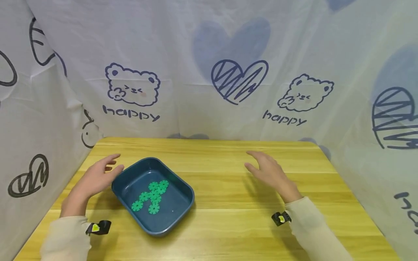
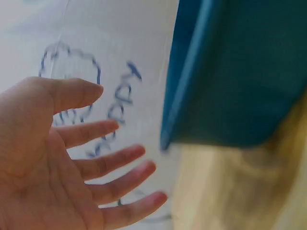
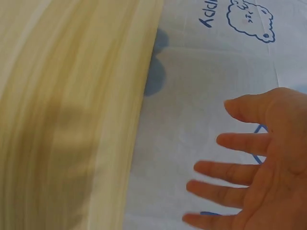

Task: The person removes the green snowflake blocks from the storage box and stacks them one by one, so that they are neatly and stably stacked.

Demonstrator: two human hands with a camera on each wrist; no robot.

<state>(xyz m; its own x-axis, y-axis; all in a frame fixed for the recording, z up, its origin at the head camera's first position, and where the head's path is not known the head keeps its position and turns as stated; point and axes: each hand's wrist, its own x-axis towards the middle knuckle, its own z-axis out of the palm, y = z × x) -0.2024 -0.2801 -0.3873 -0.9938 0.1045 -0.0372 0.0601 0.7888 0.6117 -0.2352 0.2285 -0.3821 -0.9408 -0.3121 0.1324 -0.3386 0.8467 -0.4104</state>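
A dark blue rectangular tub (image 1: 183, 214) with rounded corners stands on the left half of the table. Inside lie several green notched discs (image 1: 154, 195), clustered on its floor. My left hand (image 1: 99, 176) is at the tub's left side, thumb near the rim, fingers spread and holding nothing. In the left wrist view the tub's wall (image 2: 240, 76) rises beyond the fingertips of that hand (image 2: 62, 163). Over the right half of the table hovers my right hand (image 1: 269, 173), its fingers relaxed and apart. Its palm shows bare in the right wrist view.
A wood-grain table (image 1: 228, 224) reaches to a white cloth (image 1: 189, 105) printed with hearts and bear faces. The cloth also hangs along the left and right sides. Dark bands with yellow-marked pieces (image 1: 281, 218) sit at both wrists.
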